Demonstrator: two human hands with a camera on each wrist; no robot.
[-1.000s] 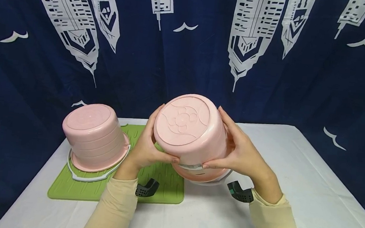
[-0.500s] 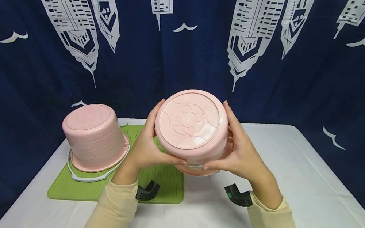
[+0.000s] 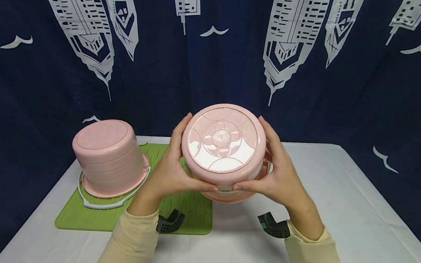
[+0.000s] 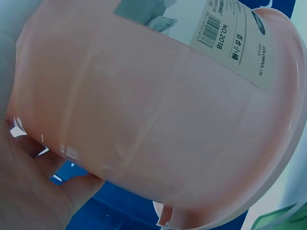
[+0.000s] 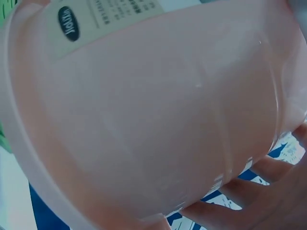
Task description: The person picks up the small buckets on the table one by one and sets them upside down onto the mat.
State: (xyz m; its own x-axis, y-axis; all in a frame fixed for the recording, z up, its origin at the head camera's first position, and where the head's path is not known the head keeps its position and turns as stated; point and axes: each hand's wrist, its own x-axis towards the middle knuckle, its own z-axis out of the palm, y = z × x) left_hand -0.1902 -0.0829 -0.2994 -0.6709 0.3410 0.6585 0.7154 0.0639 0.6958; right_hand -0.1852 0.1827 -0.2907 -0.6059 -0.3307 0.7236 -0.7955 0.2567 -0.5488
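Both hands hold a pink plastic bucket (image 3: 225, 139) above the table, its flower-embossed base turned to the head camera. My left hand (image 3: 172, 168) grips the left side, thumb along the near wall. From the right, my right hand (image 3: 280, 176) grips it the same way, the two thumbs close together. The bucket's rim points down and away, and its inside is hidden. A paper label (image 4: 235, 45) with a barcode shows on its wall in both wrist views. Left of my hands, a second pink bucket (image 3: 110, 164) stands upside down, its pale grey handle (image 3: 102, 206) lying around the rim.
The second bucket stands on a green ridged mat (image 3: 186, 220) on the white-covered table (image 3: 344, 203). A dark blue curtain (image 3: 231, 74) with white building prints hangs behind the table. Black wrist mounts (image 3: 170, 221) stick out from both sleeves.
The held bucket has turned so that its base faces the head camera more squarely, and it has shifted slightly up and right. Both hands keep hold. The second bucket has stayed put.
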